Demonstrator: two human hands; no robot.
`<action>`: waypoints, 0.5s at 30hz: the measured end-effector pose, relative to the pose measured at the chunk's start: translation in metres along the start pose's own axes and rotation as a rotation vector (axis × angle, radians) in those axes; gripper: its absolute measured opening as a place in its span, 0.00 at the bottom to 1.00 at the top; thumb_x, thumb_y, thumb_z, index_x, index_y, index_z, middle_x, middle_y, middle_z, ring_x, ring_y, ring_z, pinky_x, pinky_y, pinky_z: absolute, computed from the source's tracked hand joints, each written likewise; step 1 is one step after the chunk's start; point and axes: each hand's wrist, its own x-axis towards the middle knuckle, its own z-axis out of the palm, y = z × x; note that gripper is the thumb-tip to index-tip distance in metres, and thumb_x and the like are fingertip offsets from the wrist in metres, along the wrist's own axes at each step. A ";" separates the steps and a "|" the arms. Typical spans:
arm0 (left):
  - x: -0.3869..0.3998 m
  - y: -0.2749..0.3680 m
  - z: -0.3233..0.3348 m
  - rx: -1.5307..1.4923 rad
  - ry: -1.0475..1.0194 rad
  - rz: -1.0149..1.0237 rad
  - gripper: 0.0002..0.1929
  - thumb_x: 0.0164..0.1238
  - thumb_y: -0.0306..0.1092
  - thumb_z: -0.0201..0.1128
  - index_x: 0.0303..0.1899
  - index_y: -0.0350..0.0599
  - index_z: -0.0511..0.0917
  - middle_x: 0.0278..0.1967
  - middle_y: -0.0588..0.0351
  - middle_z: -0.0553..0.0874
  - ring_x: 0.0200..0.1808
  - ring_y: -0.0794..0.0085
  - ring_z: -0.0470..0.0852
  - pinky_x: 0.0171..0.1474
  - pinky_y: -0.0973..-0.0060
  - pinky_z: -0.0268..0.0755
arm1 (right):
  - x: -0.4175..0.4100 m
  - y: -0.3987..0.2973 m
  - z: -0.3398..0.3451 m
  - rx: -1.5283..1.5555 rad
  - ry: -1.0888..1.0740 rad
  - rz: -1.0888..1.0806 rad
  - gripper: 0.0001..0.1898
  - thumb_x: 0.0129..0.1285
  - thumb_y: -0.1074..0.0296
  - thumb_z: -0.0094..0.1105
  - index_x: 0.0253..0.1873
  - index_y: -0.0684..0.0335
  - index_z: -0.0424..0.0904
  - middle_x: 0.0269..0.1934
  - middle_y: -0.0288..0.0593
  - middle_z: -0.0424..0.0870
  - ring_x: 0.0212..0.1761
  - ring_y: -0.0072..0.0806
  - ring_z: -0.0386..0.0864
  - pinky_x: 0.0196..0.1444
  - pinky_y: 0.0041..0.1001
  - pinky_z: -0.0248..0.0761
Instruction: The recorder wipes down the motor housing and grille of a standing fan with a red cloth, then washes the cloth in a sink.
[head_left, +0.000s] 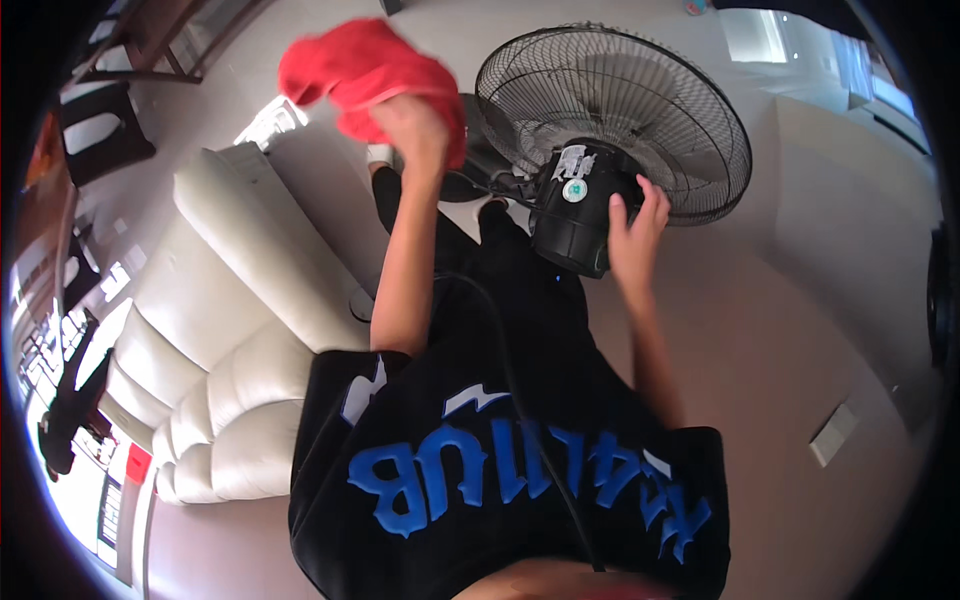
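Note:
A bunched red cloth (375, 75) is gripped in my left hand (412, 131), raised to the left of the fan and slightly blurred. Before me stands a black electric fan with a round wire grille (675, 97), facing away from me. My right hand (637, 229) rests against the right side of its black motor housing (570, 225), fingers spread and thumb up. The housing bears a torn white label (574, 163) and a round sticker (574, 190). Low behind the cloth, part of a dark round base (480, 142) shows near my feet.
A cream leather sofa (247, 300) stands close on my left. Dark wooden furniture (105, 131) is beyond it. Another person (71, 405) is at the far left. A black cable (517, 375) runs down over my shirt. On the right are a pale wall (840, 187) and a switch plate (832, 435).

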 end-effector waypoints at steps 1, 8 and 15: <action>-0.001 -0.024 -0.001 0.185 -0.070 0.133 0.13 0.79 0.38 0.48 0.46 0.37 0.75 0.44 0.49 0.82 0.42 0.67 0.81 0.42 0.68 0.74 | -0.008 -0.007 0.017 0.008 0.106 -0.047 0.22 0.66 0.65 0.61 0.62 0.65 0.70 0.65 0.60 0.64 0.68 0.55 0.61 0.69 0.46 0.56; -0.041 -0.045 0.077 0.647 -0.292 0.424 0.28 0.37 0.55 0.77 0.38 0.45 0.82 0.42 0.51 0.77 0.44 0.54 0.72 0.43 0.60 0.63 | -0.019 -0.009 0.025 -0.023 0.084 0.003 0.13 0.65 0.72 0.59 0.54 0.61 0.81 0.65 0.59 0.64 0.68 0.51 0.64 0.68 0.44 0.60; -0.080 -0.051 0.031 0.441 -0.490 0.178 0.39 0.43 0.49 0.80 0.57 0.38 0.77 0.57 0.44 0.80 0.58 0.46 0.78 0.60 0.57 0.70 | -0.020 -0.008 0.030 -0.120 0.153 0.007 0.12 0.63 0.76 0.59 0.50 0.59 0.85 0.63 0.60 0.67 0.57 0.47 0.74 0.59 0.39 0.68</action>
